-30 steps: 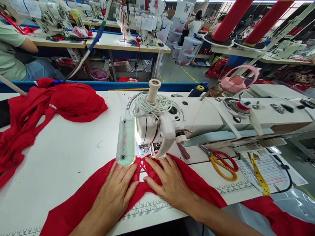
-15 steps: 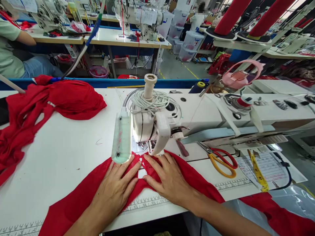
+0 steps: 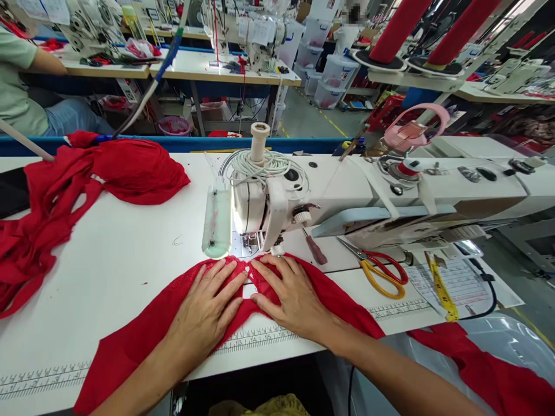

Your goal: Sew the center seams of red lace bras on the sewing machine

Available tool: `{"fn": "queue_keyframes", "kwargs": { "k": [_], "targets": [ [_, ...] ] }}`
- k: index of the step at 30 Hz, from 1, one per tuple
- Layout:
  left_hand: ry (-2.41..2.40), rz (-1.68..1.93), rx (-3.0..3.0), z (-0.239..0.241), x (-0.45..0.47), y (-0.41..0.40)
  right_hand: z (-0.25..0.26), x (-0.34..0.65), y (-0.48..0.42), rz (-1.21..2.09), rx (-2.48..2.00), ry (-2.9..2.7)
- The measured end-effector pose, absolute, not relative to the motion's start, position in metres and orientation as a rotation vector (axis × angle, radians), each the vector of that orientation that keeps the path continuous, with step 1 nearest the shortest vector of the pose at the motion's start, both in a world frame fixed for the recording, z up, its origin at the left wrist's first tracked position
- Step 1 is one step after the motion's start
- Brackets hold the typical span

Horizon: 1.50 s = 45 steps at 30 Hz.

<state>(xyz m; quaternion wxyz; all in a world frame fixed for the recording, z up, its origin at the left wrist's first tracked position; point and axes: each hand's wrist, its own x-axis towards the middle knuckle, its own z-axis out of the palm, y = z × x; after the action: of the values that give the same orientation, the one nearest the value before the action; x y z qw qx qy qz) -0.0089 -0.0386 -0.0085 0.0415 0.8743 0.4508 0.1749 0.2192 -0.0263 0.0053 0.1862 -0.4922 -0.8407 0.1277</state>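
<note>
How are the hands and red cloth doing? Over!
Left hand, right hand: flat on red cloth. Cloth edge near sewing machine. Scissors lie apart, right side.

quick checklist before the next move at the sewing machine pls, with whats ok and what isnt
1. Bare left hand on the spread red fabric: ok, palm down.
2. Bare right hand on the spread red fabric: ok, palm down.
3. Fabric edge under the small metal presser foot: cannot tell.
4. Needle threaded: cannot tell, too small to make out.
5. Metal scissors with red and yellow handles clear of the fabric: ok, lying apart to its right.
6. Crumpled red cloth heap clear of the fabric: ok, apart at the left.
</note>
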Motion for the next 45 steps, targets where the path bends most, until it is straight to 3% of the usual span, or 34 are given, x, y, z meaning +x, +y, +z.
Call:
{"fn": "queue_keyframes", "kwargs": {
  "k": [45],
  "targets": [
    [1.352, 0.444, 2.602, -0.005, -0.022, -0.032, 0.01, 0.238, -0.024, 0.479, -1.335, -2.546]
  ]
}}
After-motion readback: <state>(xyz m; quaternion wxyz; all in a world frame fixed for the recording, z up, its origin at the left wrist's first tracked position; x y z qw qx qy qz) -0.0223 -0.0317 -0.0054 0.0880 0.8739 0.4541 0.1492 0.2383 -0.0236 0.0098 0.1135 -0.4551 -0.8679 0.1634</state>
